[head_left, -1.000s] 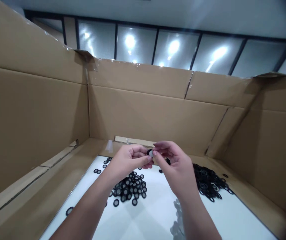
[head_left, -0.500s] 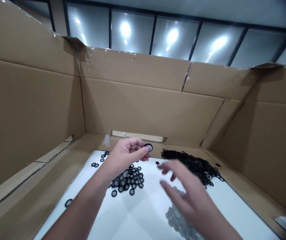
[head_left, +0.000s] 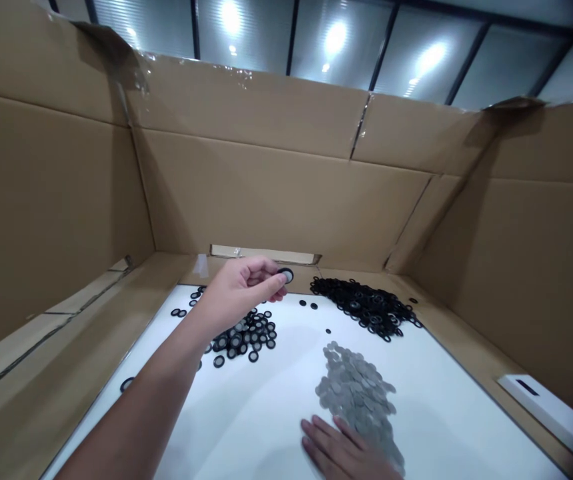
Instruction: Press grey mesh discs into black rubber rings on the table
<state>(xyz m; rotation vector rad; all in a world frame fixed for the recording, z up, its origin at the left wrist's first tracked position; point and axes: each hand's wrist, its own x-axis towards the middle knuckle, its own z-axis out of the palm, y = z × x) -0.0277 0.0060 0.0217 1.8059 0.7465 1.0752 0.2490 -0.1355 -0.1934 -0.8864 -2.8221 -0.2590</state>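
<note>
Between the thumb and fingers of my left hand [head_left: 251, 287] is a black-rimmed disc [head_left: 287, 275] with a pale grey centre, held up above the white board. Under and behind that forearm lies a pile of similar black-rimmed discs [head_left: 246, 337]. My right hand [head_left: 336, 450] is low in the view, palm down, fingers stretched out, at the near left edge of a heap of thin grey translucent discs [head_left: 359, 390]. Whether its fingertips touch any of them I cannot tell. A big heap of black rings [head_left: 366, 307] sits at the far right of the board.
Tall cardboard walls [head_left: 266, 167] enclose the white board [head_left: 246, 413] at the back and both sides. A white box-like object [head_left: 546, 407] with a dark slot lies at the right. Several loose black-rimmed discs [head_left: 179, 313] are at the far left.
My right hand has moved down and nearer, from beside the left hand to the grey discs. My left hand still holds the black-rimmed disc. The view has tilted slightly downward.
</note>
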